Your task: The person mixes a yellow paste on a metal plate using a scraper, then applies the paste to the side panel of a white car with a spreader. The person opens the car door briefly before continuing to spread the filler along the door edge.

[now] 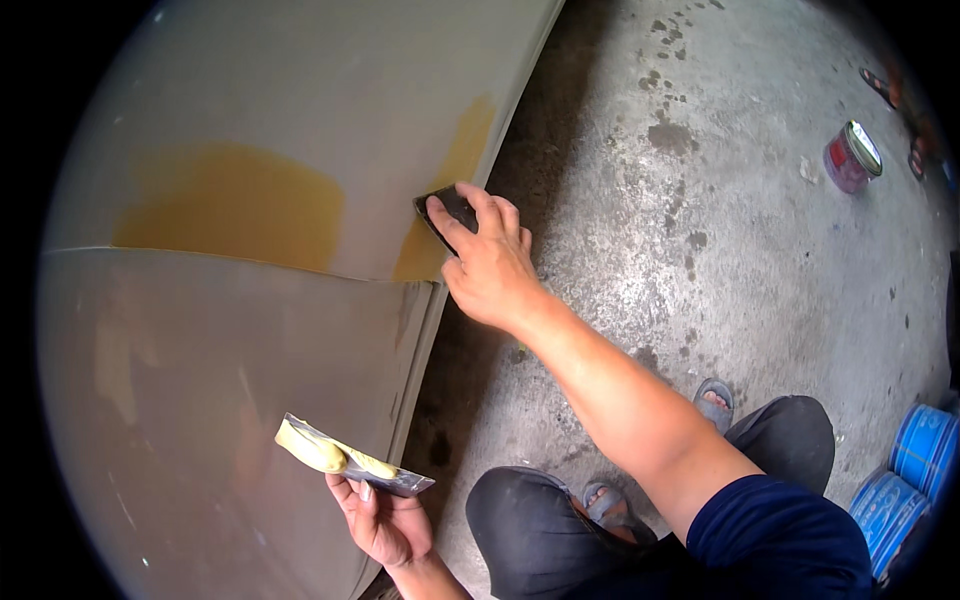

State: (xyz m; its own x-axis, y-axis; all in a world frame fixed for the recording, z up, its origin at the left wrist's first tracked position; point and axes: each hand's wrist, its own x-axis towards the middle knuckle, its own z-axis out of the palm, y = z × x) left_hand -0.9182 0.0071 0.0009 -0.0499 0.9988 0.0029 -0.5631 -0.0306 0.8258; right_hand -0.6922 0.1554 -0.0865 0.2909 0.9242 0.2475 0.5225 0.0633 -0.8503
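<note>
My right hand grips a dark, flat spreader, its fingers stretched across the blade. The spreader lies against a grey vehicle body panel, over a narrow strip of yellow-brown filler close to the panel's edge. Lower down, my left hand holds a flat metal plate by its underside, thumb in front. Pale yellow putty is heaped along the plate. A larger yellow-brown patch covers the panel further left, just above a seam.
Stained concrete floor stretches to the right of the panel. A red tin stands there, near another person's sandalled feet. Two blue tins sit at the lower right. My bent knees and sandalled feet are below my right arm.
</note>
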